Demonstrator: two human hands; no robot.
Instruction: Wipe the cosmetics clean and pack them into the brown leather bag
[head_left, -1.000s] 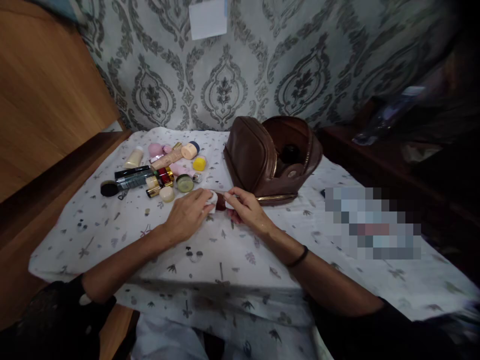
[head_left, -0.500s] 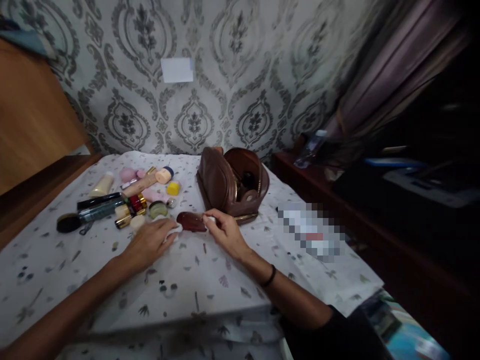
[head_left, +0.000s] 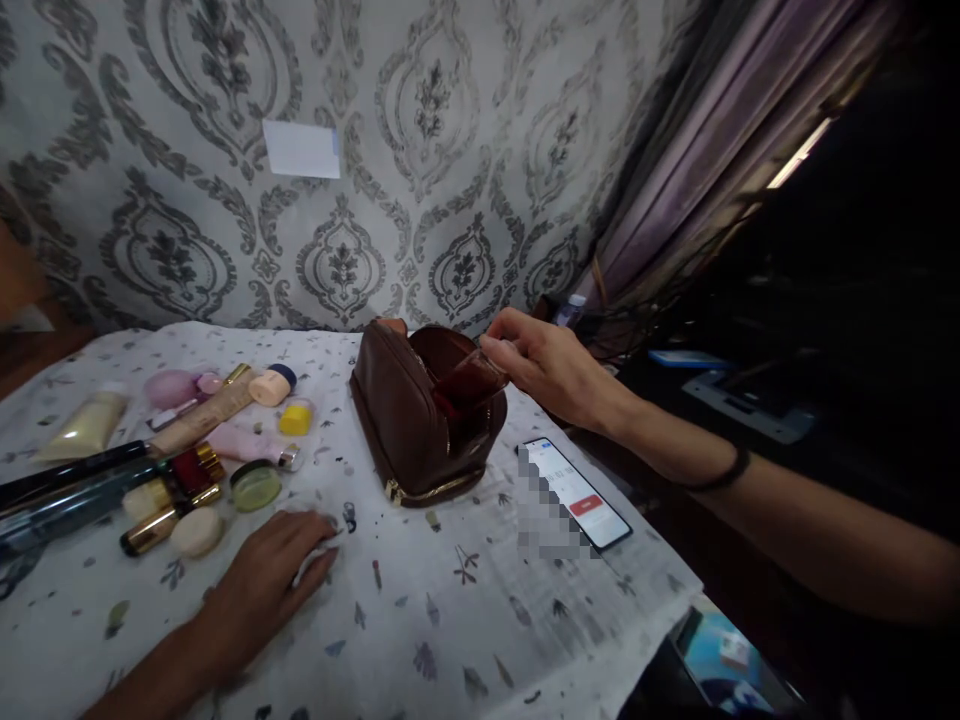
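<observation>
My right hand (head_left: 536,365) pinches the end of a dark red glossy item (head_left: 469,385) over the mouth of a brown toiletry bag (head_left: 390,410). The item's lower part dips inside the unzipped opening, and its exact kind does not show. My left hand (head_left: 281,560) lies on the patterned cloth with thumb and fingers apart, in front of the bag. Closest to it are a round cream-coloured piece (head_left: 196,532) and a small jar with green contents (head_left: 255,486).
Makeup items spread over the left side, among them a pale tube (head_left: 86,422), a pink sponge (head_left: 171,388) and a yellow piece (head_left: 295,418). A lit phone (head_left: 592,505) lies right of the bag. A bottle (head_left: 570,310) stands behind my right hand.
My right hand has lifted the dark red item from the cloth up into the bag's opening. My left hand has come away from it. The view has shifted right and closer.
</observation>
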